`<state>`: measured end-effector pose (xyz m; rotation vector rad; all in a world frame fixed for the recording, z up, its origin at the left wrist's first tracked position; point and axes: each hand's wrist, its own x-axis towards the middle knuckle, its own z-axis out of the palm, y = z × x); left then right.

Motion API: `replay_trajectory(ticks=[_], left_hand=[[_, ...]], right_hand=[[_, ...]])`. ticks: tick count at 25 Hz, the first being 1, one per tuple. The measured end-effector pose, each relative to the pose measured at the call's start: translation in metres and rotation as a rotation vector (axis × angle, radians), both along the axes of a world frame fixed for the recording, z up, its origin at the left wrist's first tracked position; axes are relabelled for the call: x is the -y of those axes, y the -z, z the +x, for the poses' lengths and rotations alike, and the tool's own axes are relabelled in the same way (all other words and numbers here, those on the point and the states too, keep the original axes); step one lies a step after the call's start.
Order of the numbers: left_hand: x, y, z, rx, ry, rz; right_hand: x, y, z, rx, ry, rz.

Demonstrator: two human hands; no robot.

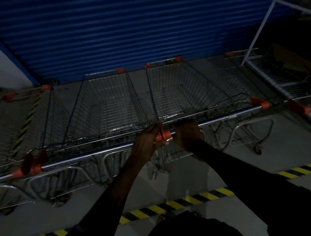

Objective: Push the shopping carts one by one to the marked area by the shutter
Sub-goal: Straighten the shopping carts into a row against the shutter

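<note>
Cart (176, 92): stiff wire, likely light empty, free-rolling, prone to veer. Best pushed by bar (221, 118). Left hand (148, 141) and right hand (187, 132) curled tight round its left end.

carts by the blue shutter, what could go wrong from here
1. The left hand grips the orange plastic end cap right beside the neighbouring wire cart; fingers could get pinched between the handles.
2. The right hand holds the chrome handle bar off-centre, so the silver wire shopping cart may swing into the blue ribbed shutter.
</note>
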<state>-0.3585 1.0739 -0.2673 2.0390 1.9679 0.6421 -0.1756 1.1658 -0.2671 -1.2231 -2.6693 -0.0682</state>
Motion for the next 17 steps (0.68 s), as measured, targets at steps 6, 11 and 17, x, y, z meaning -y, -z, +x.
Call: replay_trajectory(ticks=[6,11,17], left_hand=[[-0.008,-0.003,0.011,-0.277,0.060,0.136],[-0.020,-0.016,0.050,-0.355,0.080,0.150],[-0.042,-0.019,0.088,-0.372,0.042,-0.007]], right_hand=[[-0.008,0.001,0.012,-0.058,-0.059,0.007],[-0.007,0.001,0.048,-0.011,0.070,0.039],[-0.025,-0.011,0.116,-0.002,-0.056,-0.019]])
